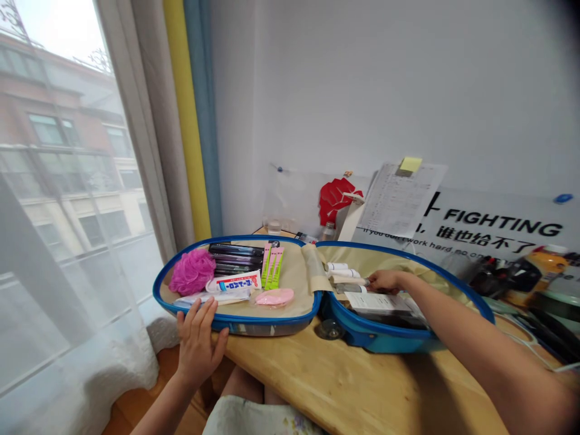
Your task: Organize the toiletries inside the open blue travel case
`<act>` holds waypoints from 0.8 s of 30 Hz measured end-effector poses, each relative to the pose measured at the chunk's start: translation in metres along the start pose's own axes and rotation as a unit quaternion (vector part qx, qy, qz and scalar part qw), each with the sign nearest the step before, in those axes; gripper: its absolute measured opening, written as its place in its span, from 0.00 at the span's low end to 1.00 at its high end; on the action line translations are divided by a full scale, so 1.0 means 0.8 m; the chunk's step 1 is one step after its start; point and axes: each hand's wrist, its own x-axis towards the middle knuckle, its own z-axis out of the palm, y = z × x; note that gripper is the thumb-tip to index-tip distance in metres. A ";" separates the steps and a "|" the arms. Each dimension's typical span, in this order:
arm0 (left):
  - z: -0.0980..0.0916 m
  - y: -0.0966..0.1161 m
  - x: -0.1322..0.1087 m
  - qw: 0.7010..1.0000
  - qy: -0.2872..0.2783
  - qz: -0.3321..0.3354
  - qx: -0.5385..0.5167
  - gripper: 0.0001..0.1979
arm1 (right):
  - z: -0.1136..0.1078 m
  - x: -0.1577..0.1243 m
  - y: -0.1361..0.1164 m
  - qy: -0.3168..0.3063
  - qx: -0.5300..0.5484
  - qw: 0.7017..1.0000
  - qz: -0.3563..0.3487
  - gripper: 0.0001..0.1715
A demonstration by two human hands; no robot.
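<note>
A small blue-rimmed suitcase (pixel 272 323) lies spread open on the wooden table, both halves facing up. My left hand (pixel 199 338) rests with its fingers stretched over the front rim of the left half, beside a flat clear packet (pixel 222 296). That half also holds a pink bath puff (pixel 193 270), a toothpaste box (pixel 234 282), several dark pens (pixel 235 258), pink-and-green sticks (pixel 272 267) and a pink oval item (pixel 274 296). Inside the right half, my right hand (pixel 385 281) has its fingers drawn together at small white-capped tubes (pixel 342 273); its fingertips are partly hidden. A white card (pixel 374 302) lies just below.
The wooden table (pixel 344 380) runs toward me, its edge near my lap. Pens, an orange-labelled bottle (pixel 537 272) and cables crowd the right side. A paper sheet (pixel 399 196) stands behind the suitcase. Curtains (pixel 172 121) and a window are on the left.
</note>
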 end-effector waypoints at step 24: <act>0.001 -0.001 -0.004 1.000 -0.017 -0.017 0.009 0.32 | 0.016 -0.097 -0.202 0.011 0.074 0.930 -0.361 0.18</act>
